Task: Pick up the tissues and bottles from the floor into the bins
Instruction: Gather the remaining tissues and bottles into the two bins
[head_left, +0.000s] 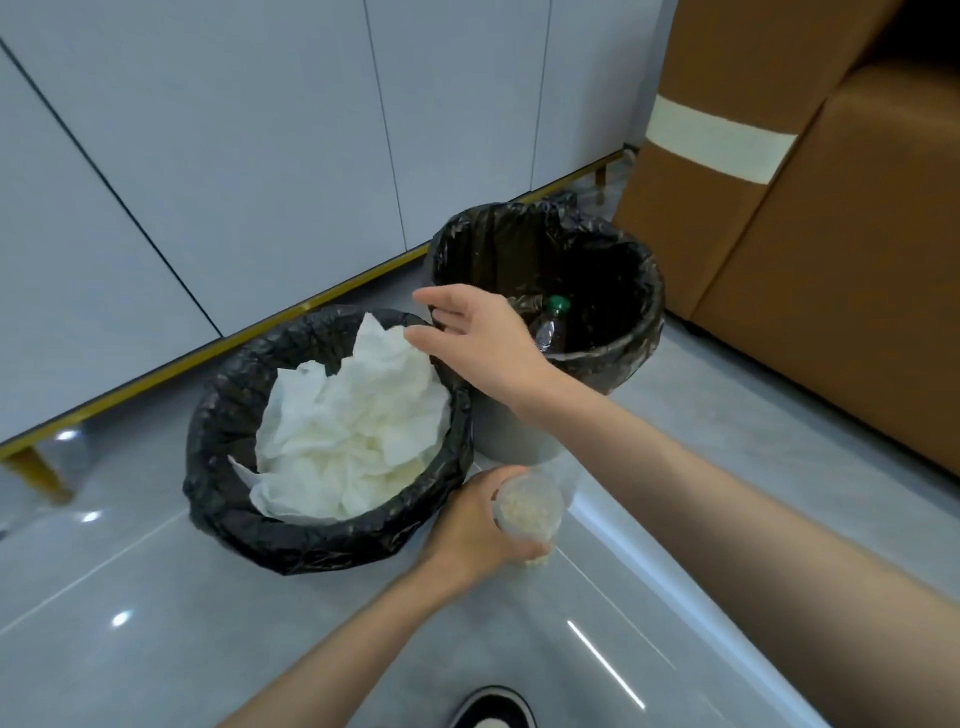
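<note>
Two bins lined with black bags stand on the grey floor. The near left bin (218, 493) is heaped with crumpled white tissues (353, 441). The far right bin (639, 291) holds a clear bottle with a green cap (553, 319). My right hand (478, 338) hovers between the two rims, fingers spread and relaxed, holding nothing. My left hand (478, 525) grips a clear plastic bottle (527, 512) with pale contents, seen end-on, just right of the tissue bin and above the floor.
Pale grey cabinet doors (260, 156) with a gold base trim run behind the bins. A brown sofa (831, 260) with a cream stripe stands at the right. The toe of a dark shoe (493, 709) shows at the bottom edge. Glossy floor tiles (156, 649) surround the bins.
</note>
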